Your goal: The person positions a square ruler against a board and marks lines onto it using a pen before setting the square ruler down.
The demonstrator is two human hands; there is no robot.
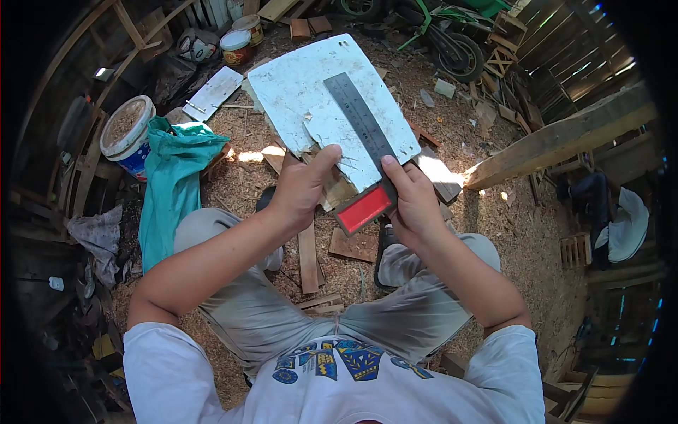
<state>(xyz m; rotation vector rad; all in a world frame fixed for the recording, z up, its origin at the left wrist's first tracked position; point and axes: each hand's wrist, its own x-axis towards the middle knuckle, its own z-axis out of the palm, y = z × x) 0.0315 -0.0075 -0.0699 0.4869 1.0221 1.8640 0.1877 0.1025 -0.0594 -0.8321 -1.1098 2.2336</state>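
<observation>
Across the whole frame, the floor (526,237) is being covered by wood shavings. At the right it is being overhung by a thick timber beam (565,134), and at the upper right a motorcycle (455,56) is being hemmed in by loose wood. At the left, a teal cloth (166,177) is being draped against a bucket (134,159).

At the upper centre, a white panel (296,85) is being held face up, its ragged near edge being turned toward the body; whether it is also being supported from below cannot be told. It is probably light and stiff, with crumbling likely at the break, so hold is better being taken along sound edges.

On its face a try square (357,116) is being laid, the blade being angled to the upper left. It looks rigid and smooth, and is best being gripped by its red-inlaid handle.

The left hand's (300,187) fingers are being curled nearly closed at the panel's near edge, while the right hand's (417,201) are being closed around the handle end, thumb on the blade's base.
</observation>
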